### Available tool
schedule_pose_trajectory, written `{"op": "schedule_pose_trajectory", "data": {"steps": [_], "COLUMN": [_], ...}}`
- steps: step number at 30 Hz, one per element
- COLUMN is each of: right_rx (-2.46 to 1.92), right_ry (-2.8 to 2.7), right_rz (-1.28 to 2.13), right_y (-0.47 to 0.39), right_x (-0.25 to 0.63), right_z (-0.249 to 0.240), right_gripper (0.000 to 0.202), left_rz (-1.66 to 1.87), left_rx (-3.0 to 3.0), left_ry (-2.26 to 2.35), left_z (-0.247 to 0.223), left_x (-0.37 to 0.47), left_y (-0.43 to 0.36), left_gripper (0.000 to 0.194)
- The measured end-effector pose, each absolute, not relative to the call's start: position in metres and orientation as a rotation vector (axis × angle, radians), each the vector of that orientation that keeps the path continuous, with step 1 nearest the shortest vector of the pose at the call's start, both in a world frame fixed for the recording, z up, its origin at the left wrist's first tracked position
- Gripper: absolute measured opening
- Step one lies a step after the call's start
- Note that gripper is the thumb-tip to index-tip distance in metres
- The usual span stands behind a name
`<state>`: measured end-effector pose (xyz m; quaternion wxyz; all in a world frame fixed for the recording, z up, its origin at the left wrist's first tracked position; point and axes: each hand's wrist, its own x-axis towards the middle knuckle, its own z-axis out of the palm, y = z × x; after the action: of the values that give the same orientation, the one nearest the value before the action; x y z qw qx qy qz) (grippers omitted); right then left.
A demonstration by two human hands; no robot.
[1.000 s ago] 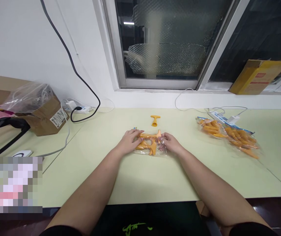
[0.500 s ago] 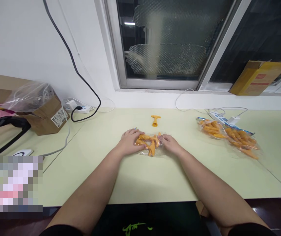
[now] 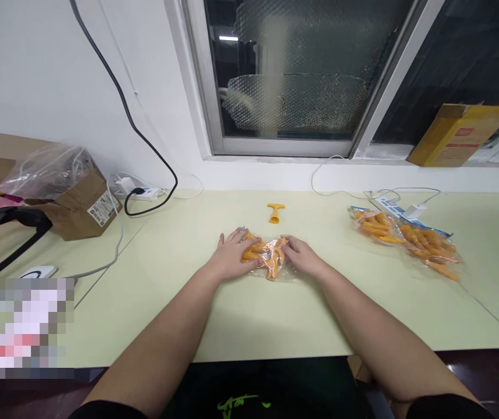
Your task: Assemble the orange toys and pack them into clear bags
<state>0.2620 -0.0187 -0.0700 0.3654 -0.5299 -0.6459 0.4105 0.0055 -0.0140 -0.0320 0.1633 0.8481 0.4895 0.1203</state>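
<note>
A clear plastic bag of orange-yellow T-shaped plastic pieces lies on the table in front of me. My left hand rests over its left end, fingers spread, thumb lying across the pieces. At the other end, my right hand has its thumb and index finger closed on the bag, against a T-shaped piece inside. Whether these fingers pinch only film or the piece too, I cannot tell. One loose T-shaped yellow piece lies just beyond the bag, touched by neither hand.
Two more bags of orange pieces lie to the right, beside a power strip. On the left are an open cardboard box, a black cable and a white cable. A yellow carton leans at the window.
My right fingers have shifted slightly left onto the bag's contents, and the pieces inside have moved a little. The left hand stays over the left end. The view has tilted slightly.
</note>
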Motion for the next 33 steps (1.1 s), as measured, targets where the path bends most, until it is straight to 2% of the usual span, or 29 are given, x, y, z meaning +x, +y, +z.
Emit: {"op": "schedule_pose_trajectory", "data": {"steps": [3, 9, 14, 17, 21, 24, 30, 33], "right_rx": [-1.449, -1.31, -1.247, -1.248, -1.182, -1.086, -1.162, -1.284], "right_ry": [-1.428, -1.363, -1.511, -1.648, -1.888, -2.0, -1.73, -1.597], "right_rz": [1.125, 1.239, 1.137, 1.112, 1.053, 1.046, 0.679, 0.564], "right_y": [-0.017, -0.014, -0.016, -0.02, -0.027, -0.032, -0.019, 0.006], "right_x": [0.262, 0.253, 0.255, 0.258, 0.26, 0.263, 0.279, 0.286], "right_z": [-0.076, -0.078, -0.073, -0.068, -0.061, -0.056, -0.051, -0.054], "right_gripper": [0.042, 0.036, 0.032, 0.026, 0.017, 0.014, 0.017, 0.026], "left_rz": [0.337, 0.324, 0.28, 0.268, 0.32, 0.271, 0.215, 0.196], "left_rx": [2.434, 2.468, 2.496, 2.496, 2.527, 2.529, 2.489, 2.499], "left_ry": [1.379, 1.347, 1.33, 1.361, 1.407, 1.428, 1.489, 1.465], "left_z": [-0.029, -0.025, -0.027, -0.027, -0.027, -0.028, -0.031, -0.034], "left_x": [0.008, 0.012, 0.013, 0.015, 0.022, 0.028, 0.026, 0.02], "left_y": [-0.017, -0.021, -0.023, -0.025, -0.026, -0.028, -0.023, -0.018], "left_gripper": [0.065, 0.07, 0.077, 0.072, 0.056, 0.056, 0.057, 0.058]}}
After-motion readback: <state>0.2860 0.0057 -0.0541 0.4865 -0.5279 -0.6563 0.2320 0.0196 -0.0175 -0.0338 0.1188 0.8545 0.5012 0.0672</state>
